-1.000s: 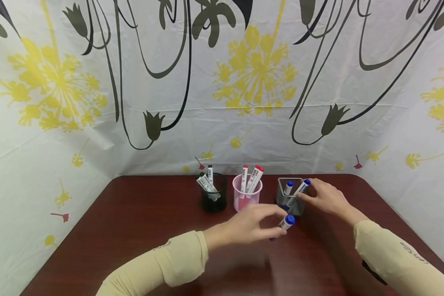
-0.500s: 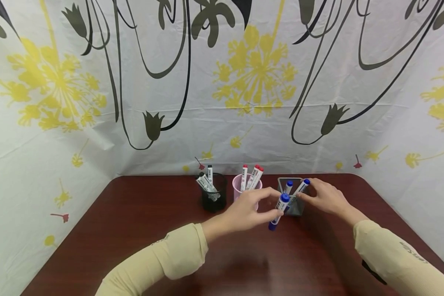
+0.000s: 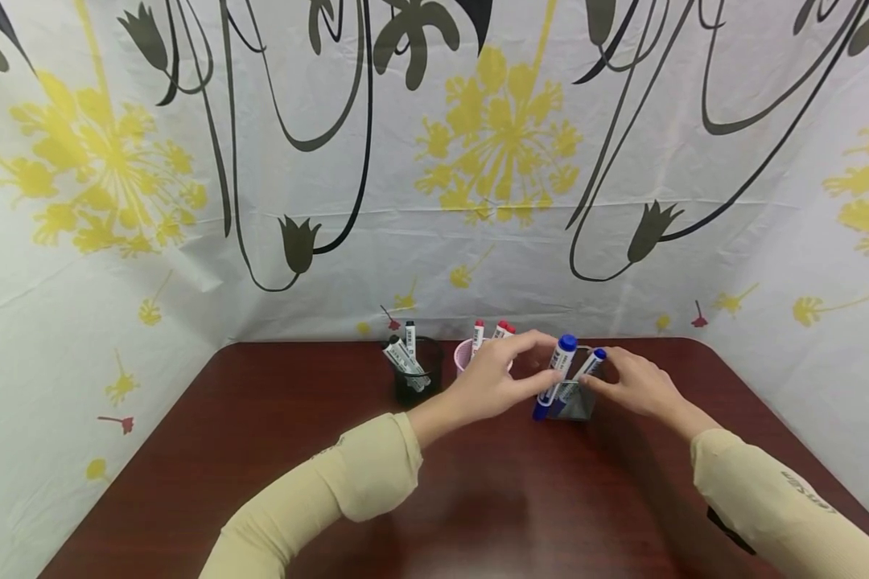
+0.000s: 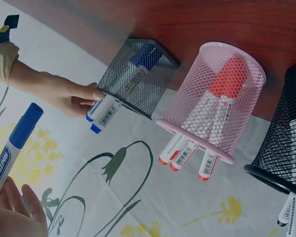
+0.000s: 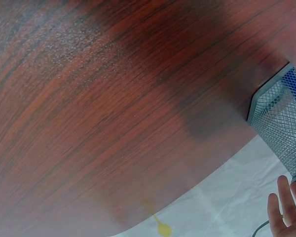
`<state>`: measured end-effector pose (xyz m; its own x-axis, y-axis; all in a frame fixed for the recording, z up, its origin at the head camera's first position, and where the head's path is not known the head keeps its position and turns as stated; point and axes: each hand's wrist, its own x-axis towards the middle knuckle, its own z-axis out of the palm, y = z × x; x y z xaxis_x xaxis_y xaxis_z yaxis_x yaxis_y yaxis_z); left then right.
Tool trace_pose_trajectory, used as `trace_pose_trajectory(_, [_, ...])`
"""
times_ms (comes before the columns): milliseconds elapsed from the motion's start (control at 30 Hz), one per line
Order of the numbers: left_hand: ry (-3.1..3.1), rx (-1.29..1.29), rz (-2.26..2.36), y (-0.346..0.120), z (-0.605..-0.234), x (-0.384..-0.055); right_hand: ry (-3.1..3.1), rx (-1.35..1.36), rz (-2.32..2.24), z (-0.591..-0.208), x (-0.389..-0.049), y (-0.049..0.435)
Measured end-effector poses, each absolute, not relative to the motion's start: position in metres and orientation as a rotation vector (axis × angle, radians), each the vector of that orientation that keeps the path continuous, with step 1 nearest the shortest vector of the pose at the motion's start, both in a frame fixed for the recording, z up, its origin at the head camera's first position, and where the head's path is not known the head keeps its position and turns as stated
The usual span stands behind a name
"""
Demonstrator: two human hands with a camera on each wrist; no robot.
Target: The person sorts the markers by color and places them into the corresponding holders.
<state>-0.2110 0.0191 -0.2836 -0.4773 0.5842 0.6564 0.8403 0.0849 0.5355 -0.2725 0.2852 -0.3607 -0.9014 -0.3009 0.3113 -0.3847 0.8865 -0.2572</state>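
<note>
My left hand [image 3: 488, 379] pinches a white marker with blue ends [image 3: 556, 371], held upright with a slight tilt at the near left side of the grey mesh pen holder [image 3: 576, 408]. In the left wrist view, that marker [image 4: 15, 140] is apart from the holder [image 4: 163, 74], and part of the left hand [image 4: 22, 210] shows below it. My right hand [image 3: 640, 386] grips the holder's right rim with thumb and fingers. Blue markers [image 4: 104, 112] stand inside the holder. In the right wrist view, fingers of the right hand [image 5: 288, 210] are beside the rim.
Left of the grey holder stands a pink mesh cup [image 4: 185, 108] with red markers [image 4: 207, 163], partly hidden by my left hand in the head view. Farther left is a black mesh cup [image 3: 409, 392] with black markers [image 3: 404, 354]. A patterned cloth [image 3: 405, 185] hangs behind the brown table [image 3: 275, 450].
My left hand has risen and moved farther in, carrying the blue marker up to the grey holder and turning it more upright. The right hand stays at the holder.
</note>
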Motion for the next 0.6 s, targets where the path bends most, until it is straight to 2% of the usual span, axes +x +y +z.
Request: trace_pose_trajectory(600, [-2.197, -1.21, -1.354, 0.044, -0.27, -0.251, -2.803, 0.527, 0.444, -0.361, -0.274, 0.286])
